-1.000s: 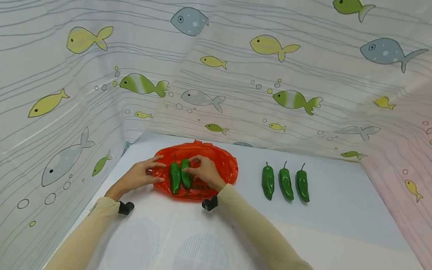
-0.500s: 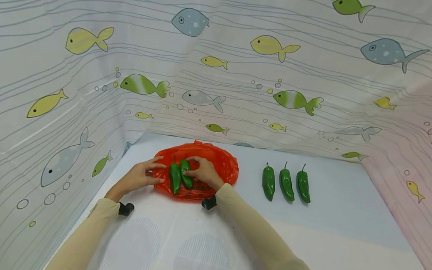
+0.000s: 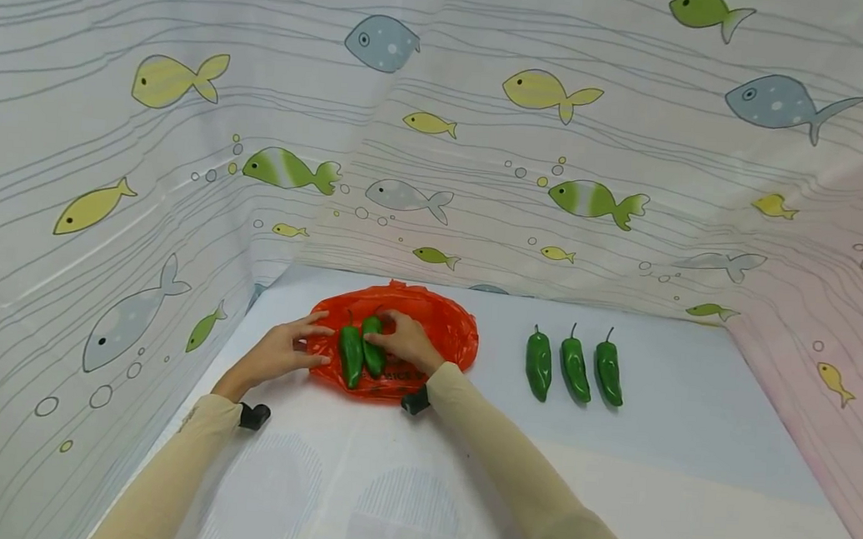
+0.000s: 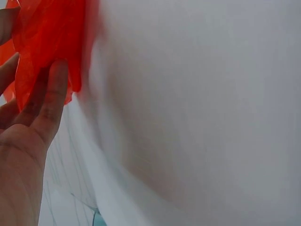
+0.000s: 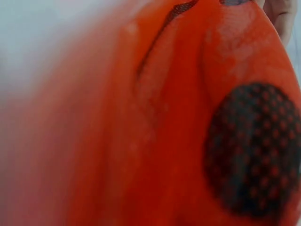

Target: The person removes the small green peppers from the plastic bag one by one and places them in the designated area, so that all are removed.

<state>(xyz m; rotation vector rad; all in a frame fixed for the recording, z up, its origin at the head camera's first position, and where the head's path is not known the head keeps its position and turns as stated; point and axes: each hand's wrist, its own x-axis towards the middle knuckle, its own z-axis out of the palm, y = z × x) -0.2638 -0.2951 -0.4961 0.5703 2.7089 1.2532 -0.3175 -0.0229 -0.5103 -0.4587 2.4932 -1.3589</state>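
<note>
A red plastic bag (image 3: pixel 446 329) lies spread out at the back left of the table, with two green chili peppers side by side on it. My right hand (image 3: pixel 413 342) pinches the right pepper (image 3: pixel 374 353) between thumb and fingers. The left pepper (image 3: pixel 351 357) lies beside it, almost parallel. My left hand (image 3: pixel 275 355) rests at the bag's left edge, fingers spread toward the peppers. In the left wrist view its fingers (image 4: pixel 54 92) touch the red plastic (image 4: pixel 51 37). Dark print on the bag (image 5: pixel 164 165) fills much of the right wrist view.
Three more green peppers stand in a row on the table to the right: a left one (image 3: pixel 538 366), a middle one (image 3: pixel 575 370) and a right one (image 3: pixel 609 374). Fish-patterned sheets (image 3: pixel 499 157) enclose the table at the back and both sides.
My right hand makes only small shifts, its thumb moving slightly left on the pepper, whose tilt changes a little. My left hand and the row of three peppers stay put.
</note>
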